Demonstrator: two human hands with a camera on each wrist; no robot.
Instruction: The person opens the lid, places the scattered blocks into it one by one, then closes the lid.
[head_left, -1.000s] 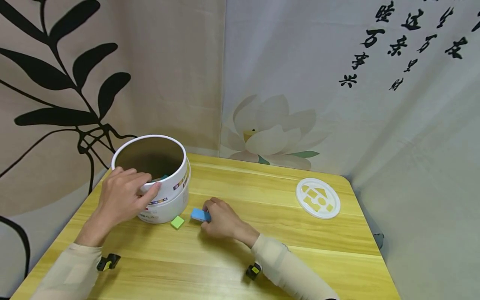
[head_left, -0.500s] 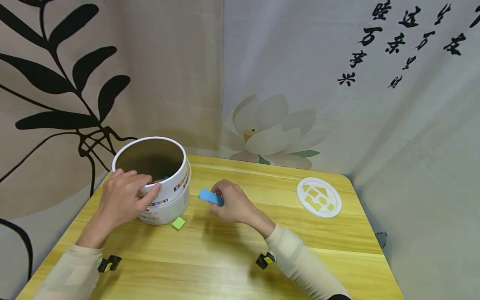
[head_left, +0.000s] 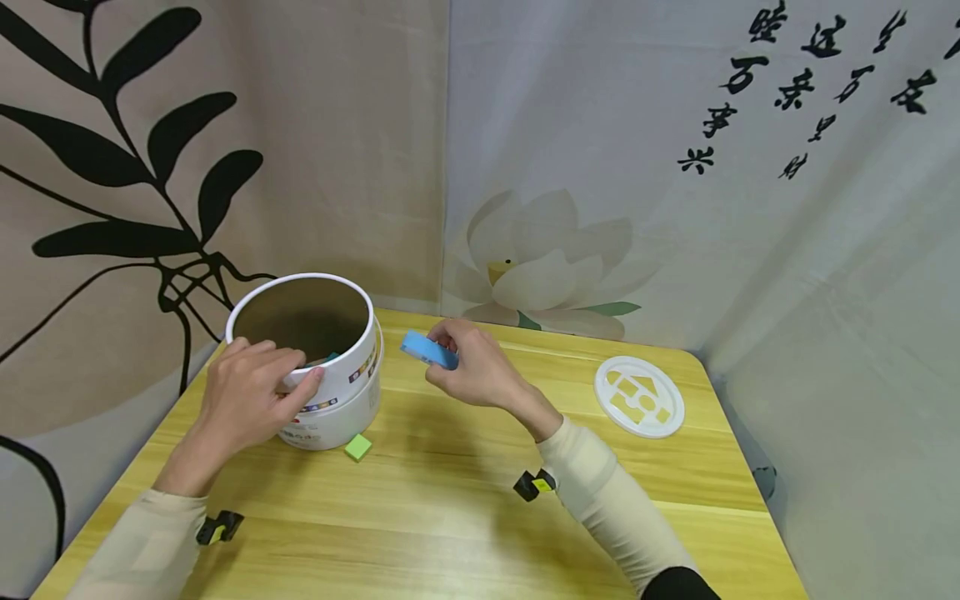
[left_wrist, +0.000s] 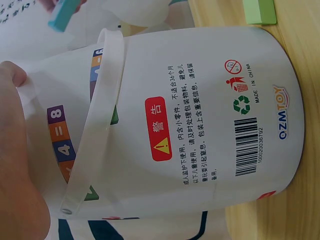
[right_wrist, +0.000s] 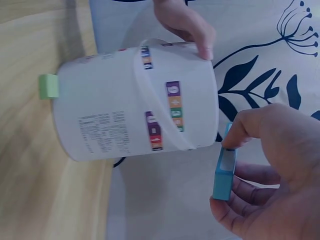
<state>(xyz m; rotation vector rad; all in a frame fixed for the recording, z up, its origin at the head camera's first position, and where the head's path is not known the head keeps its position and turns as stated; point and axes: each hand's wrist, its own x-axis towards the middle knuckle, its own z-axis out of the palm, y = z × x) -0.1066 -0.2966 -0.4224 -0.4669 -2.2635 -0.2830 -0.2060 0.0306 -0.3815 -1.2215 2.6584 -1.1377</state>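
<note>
A white bucket (head_left: 337,408) with a printed side and a pale handle (left_wrist: 102,115) stands at the table's left. On its near rim my left hand (head_left: 251,396) has a grip, thumb outside and fingers over the edge. Something teal shows deep inside; the rest of the contents is hidden. To the right of the bucket, raised above the table, my right hand (head_left: 480,367) pinches a blue rectangular block (head_left: 429,350) between thumb and fingers. The right wrist view shows the block (right_wrist: 224,180) with a pale long face. Beside the bucket's base lies a small green block (head_left: 358,447).
A white round plate (head_left: 639,397) with cut-out shapes lies at the right of the wooden table (head_left: 420,533). Printed cloth curtains (head_left: 570,150) hang behind the table and on both sides.
My right hand has lifted the blue block off the table and carried it up and slightly right, away from the green block. The left hand stays on the bucket rim.
</note>
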